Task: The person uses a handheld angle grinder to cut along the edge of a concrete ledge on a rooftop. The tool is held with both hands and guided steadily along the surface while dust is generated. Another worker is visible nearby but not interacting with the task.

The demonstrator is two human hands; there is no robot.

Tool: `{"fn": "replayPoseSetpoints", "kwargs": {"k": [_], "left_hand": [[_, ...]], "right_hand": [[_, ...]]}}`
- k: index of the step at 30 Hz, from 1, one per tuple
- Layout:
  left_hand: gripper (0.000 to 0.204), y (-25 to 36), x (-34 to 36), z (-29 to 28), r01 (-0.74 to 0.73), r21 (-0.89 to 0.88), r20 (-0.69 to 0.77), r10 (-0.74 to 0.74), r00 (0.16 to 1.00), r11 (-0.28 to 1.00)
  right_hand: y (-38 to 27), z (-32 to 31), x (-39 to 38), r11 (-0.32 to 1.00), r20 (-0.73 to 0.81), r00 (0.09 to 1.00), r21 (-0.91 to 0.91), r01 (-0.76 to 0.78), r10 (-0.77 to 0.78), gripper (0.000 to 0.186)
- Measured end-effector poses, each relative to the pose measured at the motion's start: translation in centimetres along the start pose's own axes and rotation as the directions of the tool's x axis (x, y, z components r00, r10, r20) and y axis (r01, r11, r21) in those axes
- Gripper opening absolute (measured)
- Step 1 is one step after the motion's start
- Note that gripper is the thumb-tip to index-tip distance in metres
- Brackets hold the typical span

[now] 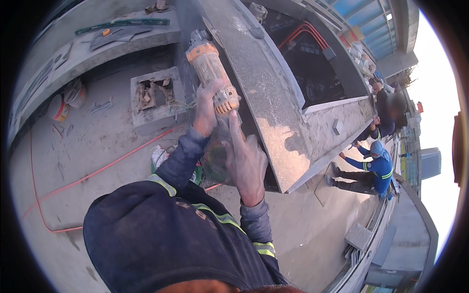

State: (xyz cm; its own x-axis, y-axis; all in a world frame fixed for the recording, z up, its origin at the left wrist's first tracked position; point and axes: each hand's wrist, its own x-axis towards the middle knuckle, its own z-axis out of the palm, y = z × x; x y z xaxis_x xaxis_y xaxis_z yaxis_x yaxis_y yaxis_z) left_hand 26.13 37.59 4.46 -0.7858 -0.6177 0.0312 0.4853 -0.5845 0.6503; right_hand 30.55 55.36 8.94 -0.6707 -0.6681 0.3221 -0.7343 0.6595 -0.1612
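An orange, dust-covered angle grinder [207, 68] lies along the inner edge of a grey stone slab [254, 83], its metal head toward the far end. My left hand [210, 105] is closed around the grinder's body near its vented rear. My right hand [248, 163] is just behind it, close to the slab edge. Its index finger stretches out to the grinder's rear end and its thumb stands apart; the other fingers are partly curled. Haze around the grinder's head blurs where it meets the stone.
Left of me are a concrete block with a rubble-filled opening [134, 110], buckets [61, 107] and a red hose [105, 166] across the floor. A green level [122, 23] lies on a ledge. At right, a co-worker in blue [378, 166] bends beside the slab; another person is beyond.
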Motion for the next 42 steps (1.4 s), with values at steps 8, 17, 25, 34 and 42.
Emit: {"fn": "replayPoseSetpoints", "kwargs": {"k": [8, 17, 25, 34, 42], "left_hand": [[0.044, -0.1, -2.0, -0.1, -0.013, 0.028, 0.044, 0.012, 0.999, 1.0], [0.04, -0.4, -2.2, 0.0, 0.003, -0.042, 0.001, -0.003, 1.0, 0.999], [0.039, -0.4, -0.8, -0.7, 0.043, -0.101, 0.025, -0.04, 0.999, 0.994], [0.04, -0.3, 0.7, -0.3, -0.012, -0.113, -0.004, 0.011, 1.0, 0.993], [0.042, -1.0, -2.1, -0.2, 0.013, -0.109, 0.01, -0.012, 1.0, 0.994]], "right_hand": [[-0.1, -0.4, -2.4, 0.997, -0.013, 1.0, 0.074, -0.012, 0.014, 0.088], [0.3, -0.4, -2.3, 0.998, -0.033, 0.999, 0.034, 0.043, -0.042, 0.09], [-0.4, -0.1, -1.2, 0.999, 0.057, 0.998, 0.027, -0.026, 0.024, 0.09], [-0.2, 0.4, 0.3, 0.999, 0.032, 0.999, -0.036, 0.004, -0.003, 0.093], [0.1, -0.9, -2.6, 1.0, 0.06, 0.998, -0.026, -0.017, 0.019, 0.091]]}}
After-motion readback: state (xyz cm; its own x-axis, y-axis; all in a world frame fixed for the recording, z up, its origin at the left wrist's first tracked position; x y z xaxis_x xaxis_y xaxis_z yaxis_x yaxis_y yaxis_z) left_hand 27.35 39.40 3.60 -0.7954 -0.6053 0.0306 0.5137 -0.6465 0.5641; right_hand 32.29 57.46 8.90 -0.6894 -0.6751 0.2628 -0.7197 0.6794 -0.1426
